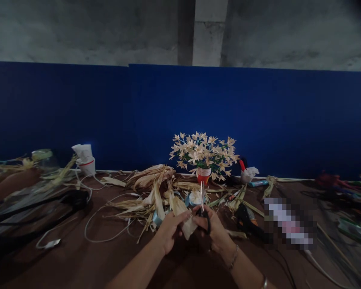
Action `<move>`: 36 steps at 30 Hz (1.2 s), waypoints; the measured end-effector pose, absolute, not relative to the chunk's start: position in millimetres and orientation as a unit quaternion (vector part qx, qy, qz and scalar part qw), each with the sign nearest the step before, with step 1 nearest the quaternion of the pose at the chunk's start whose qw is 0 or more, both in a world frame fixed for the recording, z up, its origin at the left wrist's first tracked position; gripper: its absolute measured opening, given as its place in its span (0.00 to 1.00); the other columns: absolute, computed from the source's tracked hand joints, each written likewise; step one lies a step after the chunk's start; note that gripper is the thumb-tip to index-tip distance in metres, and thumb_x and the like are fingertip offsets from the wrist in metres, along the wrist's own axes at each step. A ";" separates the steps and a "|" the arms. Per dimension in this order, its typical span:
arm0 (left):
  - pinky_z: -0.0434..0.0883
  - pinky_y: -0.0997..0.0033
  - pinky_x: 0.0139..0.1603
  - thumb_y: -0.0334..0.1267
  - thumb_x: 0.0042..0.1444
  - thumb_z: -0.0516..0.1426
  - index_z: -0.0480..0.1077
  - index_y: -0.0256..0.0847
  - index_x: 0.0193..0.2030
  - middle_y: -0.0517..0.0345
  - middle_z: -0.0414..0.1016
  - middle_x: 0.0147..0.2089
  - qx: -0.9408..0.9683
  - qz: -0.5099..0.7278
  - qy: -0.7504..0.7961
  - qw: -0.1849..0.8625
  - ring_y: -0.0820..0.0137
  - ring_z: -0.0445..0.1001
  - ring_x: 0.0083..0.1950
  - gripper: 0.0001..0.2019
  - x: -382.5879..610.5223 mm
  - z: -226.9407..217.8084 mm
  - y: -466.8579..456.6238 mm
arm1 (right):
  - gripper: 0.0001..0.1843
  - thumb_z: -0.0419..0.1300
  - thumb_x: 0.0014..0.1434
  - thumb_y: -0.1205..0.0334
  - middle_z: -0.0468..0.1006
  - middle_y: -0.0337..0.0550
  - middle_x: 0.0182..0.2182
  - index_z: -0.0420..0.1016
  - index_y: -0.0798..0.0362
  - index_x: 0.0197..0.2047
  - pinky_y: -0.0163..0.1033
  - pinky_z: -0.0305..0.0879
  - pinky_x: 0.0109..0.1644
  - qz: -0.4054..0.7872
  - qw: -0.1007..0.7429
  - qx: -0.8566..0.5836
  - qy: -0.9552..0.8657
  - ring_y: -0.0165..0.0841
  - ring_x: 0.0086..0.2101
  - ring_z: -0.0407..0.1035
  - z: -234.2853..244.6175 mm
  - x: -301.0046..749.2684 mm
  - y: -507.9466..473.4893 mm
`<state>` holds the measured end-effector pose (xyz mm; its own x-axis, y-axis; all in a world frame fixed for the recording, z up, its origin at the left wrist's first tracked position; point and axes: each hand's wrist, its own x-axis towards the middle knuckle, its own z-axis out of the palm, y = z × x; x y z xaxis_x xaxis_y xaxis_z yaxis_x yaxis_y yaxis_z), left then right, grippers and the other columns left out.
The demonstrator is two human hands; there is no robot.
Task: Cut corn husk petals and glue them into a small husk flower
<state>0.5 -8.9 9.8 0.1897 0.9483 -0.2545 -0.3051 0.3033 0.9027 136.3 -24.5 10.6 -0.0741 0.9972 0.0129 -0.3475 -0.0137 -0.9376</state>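
Note:
Between the thumb and fingers of my left hand [171,232] is a pale dried corn husk [189,228]. Close beside it, my right hand [218,229] grips black-handled scissors [202,196], their blades pointing up and away from me. The blades look nearly together, apart from the husk. Some right-hand fingers also reach toward the husk's edge; whether they touch it I cannot tell. More dried husks [152,178] lie heaped just past my hands. Behind them, a red and white cup [203,175] holds a bunch of pale star-shaped flowers [198,150].
At left, another person's arm [13,182] reaches over the table near a black strap-like object [75,198] and a white cup [87,165]. A white cable [86,228] loops across the brown table. A black and orange tool [249,222] lies right. A blue panel [108,108] stands behind.

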 end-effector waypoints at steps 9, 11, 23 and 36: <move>0.49 0.80 0.14 0.45 0.36 0.64 0.70 0.35 0.26 0.65 0.66 0.16 0.352 0.509 0.458 0.638 0.79 0.60 0.15 0.15 6.8 11.8 -11.2 | 0.23 0.71 0.32 0.60 0.67 0.31 0.20 0.65 0.55 0.31 0.28 0.56 0.21 0.559 0.594 -0.391 -0.427 0.23 0.19 0.60 8.6 135.2 -19.0; 0.49 0.80 0.14 0.45 0.37 0.64 0.70 0.35 0.27 0.65 0.67 0.16 0.356 0.514 0.459 0.631 0.79 0.61 0.15 0.15 6.5 10.6 -11.7 | 0.24 0.71 0.31 0.60 0.66 0.30 0.18 0.65 0.55 0.31 0.29 0.56 0.21 0.562 0.589 -0.395 -0.425 0.23 0.17 0.59 8.2 135.3 -17.9; 0.55 0.81 0.15 0.42 0.36 0.65 0.68 0.36 0.29 0.65 0.69 0.19 0.212 0.638 0.444 0.592 0.79 0.64 0.17 0.16 -4.6 17.4 -0.8 | 0.23 0.63 0.43 0.49 0.72 0.38 0.22 0.64 0.57 0.37 0.27 0.55 0.20 0.603 0.462 -0.412 -0.503 0.26 0.21 0.65 9.8 127.0 -31.8; 0.63 0.81 0.18 0.35 0.46 0.61 0.69 0.38 0.31 0.65 0.72 0.22 0.064 0.670 0.447 0.589 0.79 0.66 0.17 0.06 -5.6 24.9 -0.7 | 0.25 0.62 0.44 0.46 0.69 0.37 0.23 0.67 0.58 0.36 0.30 0.57 0.24 0.580 0.348 -0.422 -0.604 0.27 0.23 0.63 5.3 107.2 -49.1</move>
